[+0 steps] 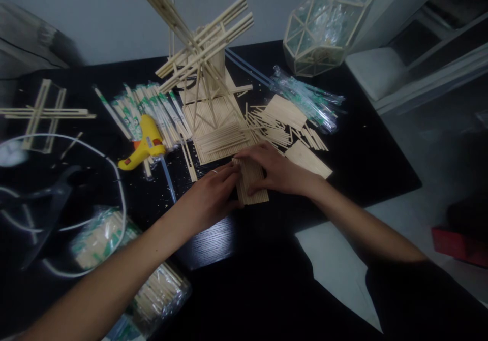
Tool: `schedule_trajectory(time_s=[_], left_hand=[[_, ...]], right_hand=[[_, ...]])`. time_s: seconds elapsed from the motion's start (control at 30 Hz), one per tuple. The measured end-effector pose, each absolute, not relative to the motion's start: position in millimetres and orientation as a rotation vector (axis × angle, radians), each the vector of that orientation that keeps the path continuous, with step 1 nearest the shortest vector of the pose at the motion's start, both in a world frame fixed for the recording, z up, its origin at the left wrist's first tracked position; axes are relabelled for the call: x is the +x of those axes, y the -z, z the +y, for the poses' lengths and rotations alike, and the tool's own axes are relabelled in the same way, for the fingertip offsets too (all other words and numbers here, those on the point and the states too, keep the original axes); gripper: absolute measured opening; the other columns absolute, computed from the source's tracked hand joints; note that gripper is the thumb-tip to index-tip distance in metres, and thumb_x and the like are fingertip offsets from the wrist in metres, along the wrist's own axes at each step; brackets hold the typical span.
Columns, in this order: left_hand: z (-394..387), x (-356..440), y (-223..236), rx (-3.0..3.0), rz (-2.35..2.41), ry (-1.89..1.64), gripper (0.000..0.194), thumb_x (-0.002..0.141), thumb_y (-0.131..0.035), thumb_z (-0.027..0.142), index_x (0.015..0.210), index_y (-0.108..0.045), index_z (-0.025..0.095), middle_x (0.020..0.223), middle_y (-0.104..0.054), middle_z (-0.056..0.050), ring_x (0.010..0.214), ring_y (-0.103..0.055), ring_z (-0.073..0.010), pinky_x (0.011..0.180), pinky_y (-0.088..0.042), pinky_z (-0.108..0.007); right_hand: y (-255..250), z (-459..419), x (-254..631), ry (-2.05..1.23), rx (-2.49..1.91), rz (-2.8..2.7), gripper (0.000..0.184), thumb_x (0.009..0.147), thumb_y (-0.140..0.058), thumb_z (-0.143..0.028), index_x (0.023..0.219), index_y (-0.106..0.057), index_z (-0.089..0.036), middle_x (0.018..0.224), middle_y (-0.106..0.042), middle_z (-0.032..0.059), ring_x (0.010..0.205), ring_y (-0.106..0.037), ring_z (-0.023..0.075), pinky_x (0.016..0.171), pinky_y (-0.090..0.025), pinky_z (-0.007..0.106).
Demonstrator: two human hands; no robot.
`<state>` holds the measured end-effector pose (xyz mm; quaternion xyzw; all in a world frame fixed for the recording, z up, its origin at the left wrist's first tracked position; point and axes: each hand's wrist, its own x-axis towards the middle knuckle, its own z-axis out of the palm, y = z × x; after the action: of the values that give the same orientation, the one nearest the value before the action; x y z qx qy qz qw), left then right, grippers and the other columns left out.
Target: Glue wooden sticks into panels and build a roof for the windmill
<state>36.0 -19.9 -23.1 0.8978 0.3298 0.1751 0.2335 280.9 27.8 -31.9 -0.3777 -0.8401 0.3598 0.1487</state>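
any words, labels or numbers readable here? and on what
None can be read.
Glue gun: a small red label on the yellow handle, too blurred to read.
Wrapped chopsticks beside it: green print on the paper sleeves, too small to read.
Clear wrappers: green marks, unreadable.
Stick panel under the left hand and right hand: no marking.

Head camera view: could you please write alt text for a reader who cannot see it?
Both hands, left hand and right hand, press a small panel of wooden sticks on a black table. Behind stand a stick windmill model and a yellow glue gun.
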Motion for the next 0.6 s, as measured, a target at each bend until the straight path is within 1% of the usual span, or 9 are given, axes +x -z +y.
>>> schedule_trajectory(time_s=[0.13, 0.27, 0.4, 0.5, 0.6], left_hand=[[-20.4, 36.7, 22.6, 2.475, 0.907, -0.483, 0.045, 0.081, -0.088, 0.017, 0.118, -0.062, 0.013, 0.135, -0.067, -0.02, 0.13, -0.067, -0.0349, 0.108, -0.061, -0.049], [-20.7, 36.6, 24.1, 2.475, 0.909, -0.479, 0.047, 0.083, -0.087, 0.018, 0.121, -0.061, 0.014, 0.136, -0.067, -0.019, 0.134, -0.065, -0.0347, 0.112, -0.059, -0.051], [-20.8, 36.1, 24.8, 2.466, 0.914, -0.471, 0.047, 0.083, -0.087, 0.019, 0.122, -0.061, 0.015, 0.138, -0.066, -0.019, 0.135, -0.064, -0.0347, 0.112, -0.058, -0.05], [-20.7, 36.0, 24.2, 2.463, 0.925, -0.454, 0.044, 0.083, -0.087, 0.019, 0.119, -0.061, 0.016, 0.138, -0.066, -0.018, 0.134, -0.065, -0.0343, 0.111, -0.059, -0.049], [-20.6, 36.0, 23.8, 2.458, 0.932, -0.44, 0.041, 0.085, -0.085, 0.021, 0.117, -0.061, 0.017, 0.137, -0.067, -0.016, 0.133, -0.066, -0.0332, 0.11, -0.059, -0.049]], right_hand=[[32.0, 28.1, 280.8, -1.016, -1.081, -2.418, 0.077, 0.072, -0.097, -0.035, 0.139, -0.062, -0.027, 0.136, -0.066, 0.0092, 0.132, -0.05, 0.0355, 0.114, -0.042, 0.057], [31.9, 27.9, 280.7, -1.018, -1.087, -2.417, 0.076, 0.072, -0.097, -0.035, 0.139, -0.062, -0.028, 0.135, -0.067, 0.0092, 0.132, -0.05, 0.0356, 0.113, -0.043, 0.057], [33.0, 28.5, 280.9, -1.009, -1.068, -2.419, 0.077, 0.07, -0.098, -0.035, 0.138, -0.062, -0.026, 0.135, -0.067, 0.0093, 0.131, -0.051, 0.0353, 0.112, -0.043, 0.056], [33.1, 29.0, 280.9, -1.004, -1.069, -2.421, 0.079, 0.069, -0.099, -0.035, 0.138, -0.062, -0.026, 0.135, -0.067, 0.0093, 0.132, -0.051, 0.0352, 0.113, -0.042, 0.056], [31.8, 28.9, 280.4, -1.005, -1.08, -2.417, 0.076, 0.07, -0.099, -0.034, 0.136, -0.062, -0.028, 0.135, -0.067, 0.0085, 0.132, -0.051, 0.0352, 0.112, -0.043, 0.055]])
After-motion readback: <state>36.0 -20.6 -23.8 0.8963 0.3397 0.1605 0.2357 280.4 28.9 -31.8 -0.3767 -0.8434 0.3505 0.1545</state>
